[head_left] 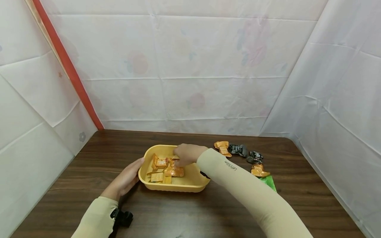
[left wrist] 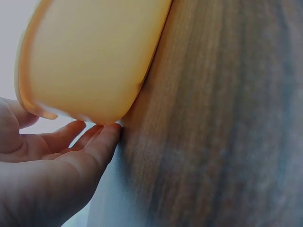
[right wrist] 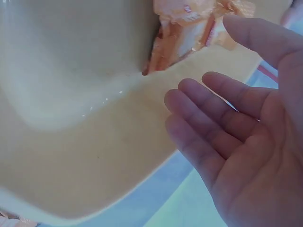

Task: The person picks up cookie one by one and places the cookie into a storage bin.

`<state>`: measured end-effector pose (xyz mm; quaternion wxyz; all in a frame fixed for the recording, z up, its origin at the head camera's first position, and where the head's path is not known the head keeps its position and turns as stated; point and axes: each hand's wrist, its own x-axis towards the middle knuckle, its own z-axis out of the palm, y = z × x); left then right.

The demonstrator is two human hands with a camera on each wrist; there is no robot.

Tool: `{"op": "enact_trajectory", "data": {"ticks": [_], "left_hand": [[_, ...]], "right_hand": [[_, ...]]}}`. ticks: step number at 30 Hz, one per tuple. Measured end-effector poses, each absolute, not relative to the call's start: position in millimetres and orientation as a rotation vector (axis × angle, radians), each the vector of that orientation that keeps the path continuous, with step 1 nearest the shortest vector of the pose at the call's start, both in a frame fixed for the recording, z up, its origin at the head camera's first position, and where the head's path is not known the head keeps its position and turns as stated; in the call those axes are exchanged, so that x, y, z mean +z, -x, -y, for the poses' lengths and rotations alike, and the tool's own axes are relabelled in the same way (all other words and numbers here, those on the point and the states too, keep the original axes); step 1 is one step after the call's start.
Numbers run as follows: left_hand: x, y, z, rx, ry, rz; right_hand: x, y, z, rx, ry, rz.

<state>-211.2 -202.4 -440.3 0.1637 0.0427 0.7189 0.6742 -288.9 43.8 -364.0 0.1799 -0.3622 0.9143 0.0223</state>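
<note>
A yellow plastic basin [head_left: 175, 187] sits on the table. Several small orange-wrapped packets [head_left: 174, 171] are gathered at its left and middle. Against the basin's left end rests my left hand [head_left: 129, 177]; in the left wrist view its fingertips [left wrist: 111, 130] touch the outer wall just above the table. My right hand [head_left: 188, 154] reaches over the far side of the basin, palm and loosely bent fingers [right wrist: 203, 130] showing in the right wrist view with nothing held. Its thumb is close to an orange packet [right wrist: 182, 40]; contact cannot be told.
Right of the basin lie orange packets [head_left: 223, 148], black packets [head_left: 238, 150] and a green packet [head_left: 269, 181], partly behind my right sleeve. The dark wooden table [head_left: 89, 172] meets pale sheet walls [head_left: 190, 66] at the back and sides.
</note>
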Motion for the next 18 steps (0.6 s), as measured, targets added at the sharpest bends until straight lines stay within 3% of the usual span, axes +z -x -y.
{"op": "enact_trajectory", "data": {"ticks": [18], "left_hand": [[-442,213,205,1.913,-0.137,-2.061]], "right_hand": [[-322,276,-77,-0.123,1.047,-2.6]]}}
